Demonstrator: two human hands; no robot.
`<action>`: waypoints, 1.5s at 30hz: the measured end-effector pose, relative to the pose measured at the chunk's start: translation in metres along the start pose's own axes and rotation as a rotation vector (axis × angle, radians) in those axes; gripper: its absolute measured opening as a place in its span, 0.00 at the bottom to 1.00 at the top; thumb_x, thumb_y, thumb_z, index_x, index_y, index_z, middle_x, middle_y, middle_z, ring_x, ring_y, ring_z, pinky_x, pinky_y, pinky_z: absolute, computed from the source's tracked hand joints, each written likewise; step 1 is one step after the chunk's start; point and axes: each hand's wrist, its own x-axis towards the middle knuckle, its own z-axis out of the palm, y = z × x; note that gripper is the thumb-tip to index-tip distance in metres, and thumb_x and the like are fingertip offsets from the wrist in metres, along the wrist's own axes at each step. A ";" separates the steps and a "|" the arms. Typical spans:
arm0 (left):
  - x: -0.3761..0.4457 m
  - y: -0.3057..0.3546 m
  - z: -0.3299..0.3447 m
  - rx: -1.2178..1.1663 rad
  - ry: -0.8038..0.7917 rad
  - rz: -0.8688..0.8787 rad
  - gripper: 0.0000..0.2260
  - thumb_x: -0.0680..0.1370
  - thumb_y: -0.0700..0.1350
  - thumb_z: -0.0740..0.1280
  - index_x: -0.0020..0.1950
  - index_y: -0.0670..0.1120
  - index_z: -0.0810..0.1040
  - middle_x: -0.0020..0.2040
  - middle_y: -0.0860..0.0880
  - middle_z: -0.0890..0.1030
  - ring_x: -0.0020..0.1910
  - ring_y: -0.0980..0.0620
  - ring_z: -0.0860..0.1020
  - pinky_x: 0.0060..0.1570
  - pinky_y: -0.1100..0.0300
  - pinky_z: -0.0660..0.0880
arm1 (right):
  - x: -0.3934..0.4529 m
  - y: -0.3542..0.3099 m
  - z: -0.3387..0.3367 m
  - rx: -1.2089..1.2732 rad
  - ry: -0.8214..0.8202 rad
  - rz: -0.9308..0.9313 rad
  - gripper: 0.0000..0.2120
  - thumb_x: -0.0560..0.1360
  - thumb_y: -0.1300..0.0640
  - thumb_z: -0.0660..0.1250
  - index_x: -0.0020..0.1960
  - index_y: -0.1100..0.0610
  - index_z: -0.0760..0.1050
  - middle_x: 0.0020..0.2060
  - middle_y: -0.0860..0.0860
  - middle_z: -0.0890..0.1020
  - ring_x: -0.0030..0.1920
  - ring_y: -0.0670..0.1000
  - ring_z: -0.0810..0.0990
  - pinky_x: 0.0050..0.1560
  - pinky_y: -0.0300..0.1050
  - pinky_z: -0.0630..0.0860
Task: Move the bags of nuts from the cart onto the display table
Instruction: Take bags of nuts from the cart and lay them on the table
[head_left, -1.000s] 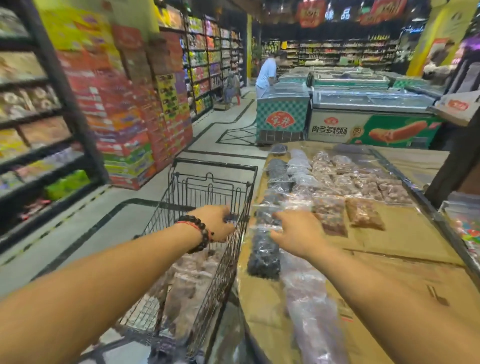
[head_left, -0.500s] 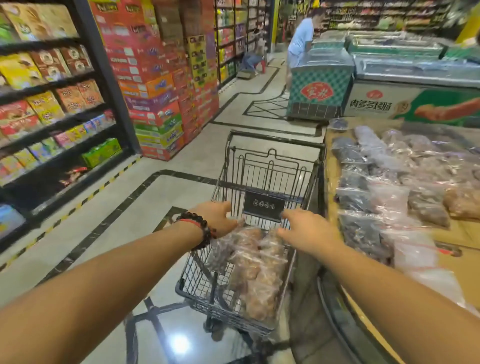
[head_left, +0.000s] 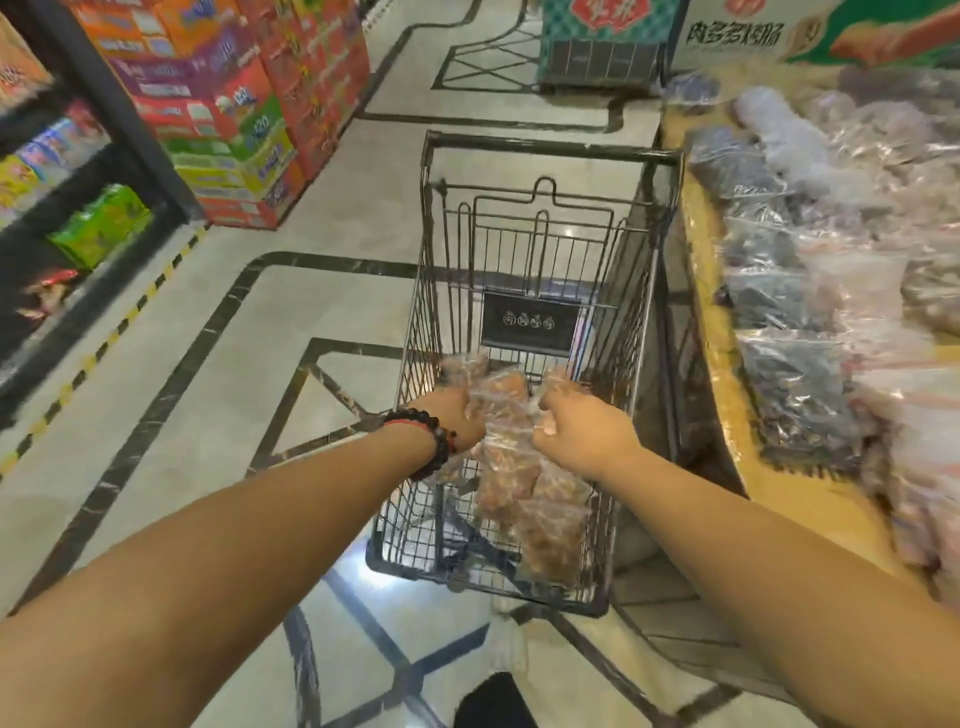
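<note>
Left hand (head_left: 457, 418): gripped clear nut bags (head_left: 511, 431) inside cart (head_left: 550, 150), for lifting.
Right hand (head_left: 579, 434): clutched same bags.
Display table (head_left: 719, 374): just beside cart, shortening the carry.

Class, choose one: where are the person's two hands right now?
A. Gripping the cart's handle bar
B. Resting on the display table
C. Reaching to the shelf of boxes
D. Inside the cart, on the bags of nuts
D: the left hand and right hand both grasp the bags of nuts down inside the cart, not on the display table.

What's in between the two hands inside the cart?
In the head view, clear bags of brown nuts lie between the left hand and the right hand, down inside the wire cart. Both hands grip the bags.
</note>
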 end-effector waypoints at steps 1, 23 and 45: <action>0.013 -0.004 0.009 -0.020 -0.016 -0.031 0.24 0.79 0.55 0.61 0.74 0.49 0.67 0.65 0.43 0.77 0.59 0.43 0.78 0.55 0.53 0.76 | 0.012 0.000 0.009 0.016 -0.030 0.022 0.29 0.76 0.42 0.59 0.75 0.50 0.64 0.60 0.55 0.80 0.56 0.59 0.80 0.48 0.56 0.81; 0.269 -0.121 0.212 -0.667 -0.109 -0.470 0.18 0.81 0.50 0.64 0.67 0.41 0.73 0.65 0.41 0.76 0.63 0.40 0.74 0.64 0.49 0.71 | 0.193 0.026 0.304 0.851 -0.230 0.847 0.16 0.69 0.60 0.71 0.56 0.55 0.76 0.43 0.51 0.83 0.41 0.51 0.83 0.39 0.47 0.83; 0.269 -0.131 0.245 -0.810 -0.013 -0.578 0.22 0.71 0.40 0.76 0.61 0.45 0.70 0.61 0.43 0.79 0.62 0.43 0.78 0.57 0.57 0.76 | 0.171 0.028 0.332 0.525 -0.103 0.498 0.25 0.65 0.58 0.79 0.50 0.47 0.65 0.46 0.47 0.80 0.48 0.53 0.81 0.47 0.54 0.82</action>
